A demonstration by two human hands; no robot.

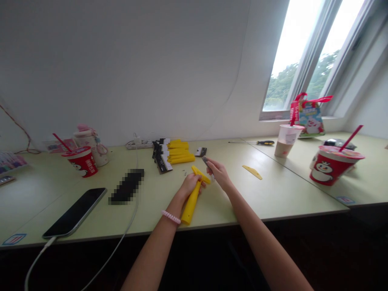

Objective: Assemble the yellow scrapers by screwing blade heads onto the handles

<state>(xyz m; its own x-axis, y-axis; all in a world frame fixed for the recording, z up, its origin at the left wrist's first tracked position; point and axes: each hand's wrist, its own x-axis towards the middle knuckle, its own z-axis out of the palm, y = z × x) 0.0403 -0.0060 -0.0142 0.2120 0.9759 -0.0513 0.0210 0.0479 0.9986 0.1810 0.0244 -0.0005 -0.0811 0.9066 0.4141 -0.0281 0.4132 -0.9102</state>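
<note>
Head view: gripping a yellow plastic T-piece (190, 204) in the left hand (189, 186), fingers wrapped closed, above the pale green desk (218, 206); pinching a grey metal piece (207, 162) in the right hand (218, 173) (a narrow pinch).

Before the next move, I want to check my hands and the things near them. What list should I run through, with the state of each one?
1. Left hand grips the yellow plastic handle: ok.
2. Right hand holds the grey metal piece: ok.
3. Which way the grey metal piece's edge points: cannot tell.
4. Grey metal piece stays apart from the yellow plastic handle: ok.
5. Tiny bits beside the hands: cannot tell what they are.
6. Phone lies away from both hands: ok.
</note>
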